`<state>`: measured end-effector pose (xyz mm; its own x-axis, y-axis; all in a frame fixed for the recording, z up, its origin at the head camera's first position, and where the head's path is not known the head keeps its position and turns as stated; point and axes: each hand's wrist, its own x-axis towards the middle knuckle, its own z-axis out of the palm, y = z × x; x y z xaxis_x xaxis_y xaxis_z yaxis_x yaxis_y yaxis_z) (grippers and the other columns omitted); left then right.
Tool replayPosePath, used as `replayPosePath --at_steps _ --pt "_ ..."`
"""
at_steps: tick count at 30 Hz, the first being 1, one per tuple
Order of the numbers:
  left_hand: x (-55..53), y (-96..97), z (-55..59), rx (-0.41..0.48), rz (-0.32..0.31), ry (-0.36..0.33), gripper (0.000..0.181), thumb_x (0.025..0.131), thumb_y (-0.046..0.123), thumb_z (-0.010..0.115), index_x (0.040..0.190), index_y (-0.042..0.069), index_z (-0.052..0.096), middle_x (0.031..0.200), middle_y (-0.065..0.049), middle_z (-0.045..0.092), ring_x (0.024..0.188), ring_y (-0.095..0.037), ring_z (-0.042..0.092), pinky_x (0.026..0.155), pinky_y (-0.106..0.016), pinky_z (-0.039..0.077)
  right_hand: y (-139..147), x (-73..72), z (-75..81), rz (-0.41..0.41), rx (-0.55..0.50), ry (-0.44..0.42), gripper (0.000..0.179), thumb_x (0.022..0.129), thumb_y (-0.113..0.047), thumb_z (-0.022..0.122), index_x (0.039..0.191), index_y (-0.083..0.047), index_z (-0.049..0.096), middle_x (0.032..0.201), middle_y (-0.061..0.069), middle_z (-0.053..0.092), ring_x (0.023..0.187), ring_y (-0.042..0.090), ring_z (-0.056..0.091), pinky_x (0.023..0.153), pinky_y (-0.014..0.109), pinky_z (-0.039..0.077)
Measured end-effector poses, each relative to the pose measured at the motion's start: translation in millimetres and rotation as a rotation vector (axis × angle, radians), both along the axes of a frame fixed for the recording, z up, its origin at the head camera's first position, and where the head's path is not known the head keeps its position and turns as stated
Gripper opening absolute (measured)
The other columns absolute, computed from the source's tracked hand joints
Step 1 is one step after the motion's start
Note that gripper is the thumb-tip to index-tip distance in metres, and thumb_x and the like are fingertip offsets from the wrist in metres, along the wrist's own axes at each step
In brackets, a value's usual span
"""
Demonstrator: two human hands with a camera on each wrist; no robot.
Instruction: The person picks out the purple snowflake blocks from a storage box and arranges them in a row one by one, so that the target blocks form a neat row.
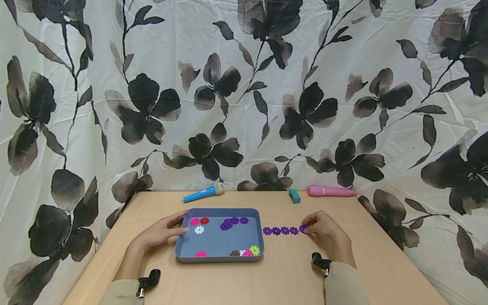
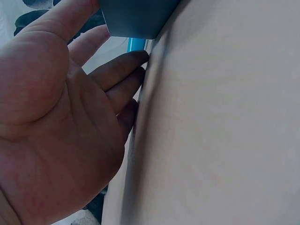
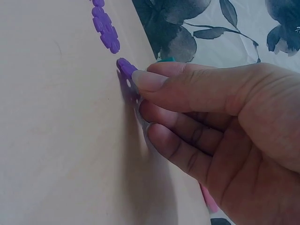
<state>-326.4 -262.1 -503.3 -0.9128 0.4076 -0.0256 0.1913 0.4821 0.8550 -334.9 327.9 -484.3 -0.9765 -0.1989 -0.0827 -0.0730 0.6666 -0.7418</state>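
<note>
My right hand (image 1: 323, 231) pinches a purple flower-shaped plastic piece (image 3: 125, 67) between thumb and fingers, low over the table. It is at the right end of a row of several purple flower pieces (image 1: 276, 231), a small gap apart from them in the right wrist view. The row runs rightward from a shallow grey-blue tray (image 1: 217, 241). At the tray's left edge rests my left hand (image 1: 158, 232), thumb and fingers fairly straight. Inside the tray lie a cluster of purple flower pieces (image 1: 228, 223), a white one (image 1: 199, 229), a red one (image 1: 204, 220) and others.
Along the table's back edge lie a blue toy microphone (image 1: 203, 192), a small teal block (image 1: 294, 196) and a pink stick-like object (image 1: 331, 191). A floral cloth (image 1: 263, 106) hangs behind the light wooden table (image 1: 236, 284).
</note>
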Motion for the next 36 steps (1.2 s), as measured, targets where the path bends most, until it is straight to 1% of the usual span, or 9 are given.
replayPosePath --at_steps 3,6,9,11,13,19,22,30,36 --pt "-0.1 0.6 0.4 0.002 0.0 0.0 0.076 0.099 0.035 0.071 0.163 0.016 0.035 0.168 -0.019 0.033 0.156 -0.044 0.028 0.124 -0.062 0.026 0 -0.9 -0.7 0.006 0.006 -0.003 0.018 0.087 0.005 0.078 0.103 -0.001 0.078 0.1 0.01 0.077 0.092 0.019 0.066 0.086 0.032 0.054" --pt "-0.5 0.9 0.4 -0.002 0.003 0.0 0.075 0.1 0.035 0.071 0.163 0.016 0.036 0.169 -0.018 0.033 0.156 -0.044 0.028 0.125 -0.062 0.026 0 -1.3 -1.2 0.005 0.023 -0.004 0.018 0.087 0.005 0.077 0.104 -0.002 0.079 0.1 0.009 0.078 0.093 0.019 0.066 0.093 0.04 0.055" --pt "-0.6 0.3 0.4 -0.009 0.007 0.002 0.075 0.099 0.037 0.071 0.163 0.018 0.036 0.169 -0.018 0.033 0.156 -0.044 0.028 0.124 -0.063 0.026 -2 -2.7 -1.1 -0.035 0.022 -0.004 0.018 0.09 0.003 0.075 0.107 -0.004 0.079 0.101 0.007 0.077 0.095 0.02 0.065 0.097 0.045 0.054" --pt "-0.4 -0.1 0.4 -0.01 0.009 0.003 0.076 0.099 0.038 0.071 0.163 0.018 0.036 0.169 -0.018 0.033 0.156 -0.044 0.028 0.124 -0.063 0.026 -6 -4.9 -1.0 -0.078 -0.007 0.004 0.018 0.093 -0.002 0.074 0.111 -0.005 0.078 0.104 0.005 0.076 0.097 0.02 0.064 0.097 0.042 0.054" --pt "-0.2 -0.4 0.3 -0.01 0.011 0.003 0.076 0.099 0.038 0.071 0.163 0.018 0.036 0.168 -0.018 0.033 0.156 -0.044 0.028 0.124 -0.063 0.027 -11 -8.7 -0.6 -0.092 -0.044 0.052 0.019 0.097 -0.007 0.072 0.115 -0.004 0.077 0.108 0.007 0.075 0.097 0.021 0.063 0.093 0.037 0.055" --pt "0.2 0.0 0.2 -0.004 0.01 0.003 0.074 0.1 0.035 0.07 0.163 0.017 0.036 0.168 -0.019 0.034 0.156 -0.044 0.028 0.124 -0.063 0.026 -38 -19.8 3.9 -0.019 -0.157 0.223 0.028 0.099 -0.012 0.072 0.122 0.003 0.073 0.114 0.016 0.075 0.096 0.022 0.064 0.077 0.023 0.055" --pt "0.2 0.8 0.2 -0.01 0.01 0.01 0.074 0.1 0.036 0.07 0.163 0.016 0.036 0.168 -0.019 0.034 0.156 -0.044 0.028 0.124 -0.064 0.025 -52 -20.4 6.8 -0.018 -0.206 0.229 0.027 0.097 -0.014 0.074 0.121 0.0 0.074 0.114 0.014 0.076 0.096 0.02 0.064 0.077 0.02 0.055" --pt "0.2 2.8 0.5 -0.007 0.007 0.018 0.075 0.099 0.037 0.071 0.163 0.015 0.037 0.167 -0.018 0.036 0.156 -0.043 0.03 0.125 -0.062 0.026 -80 -19.1 14.1 0.045 -0.209 0.316 0.021 0.096 -0.011 0.075 0.116 -0.006 0.077 0.118 0.021 0.073 0.094 0.02 0.065 0.078 0.022 0.055" --pt "0.6 2.4 0.0 -0.005 0.013 0.008 0.074 0.1 0.037 0.07 0.163 0.015 0.036 0.168 -0.018 0.034 0.156 -0.044 0.028 0.125 -0.063 0.026 -103 -18.1 17.9 0.068 -0.227 0.297 0.023 0.096 -0.012 0.076 0.118 -0.01 0.077 0.121 0.022 0.071 0.095 0.02 0.065 0.08 0.023 0.056"
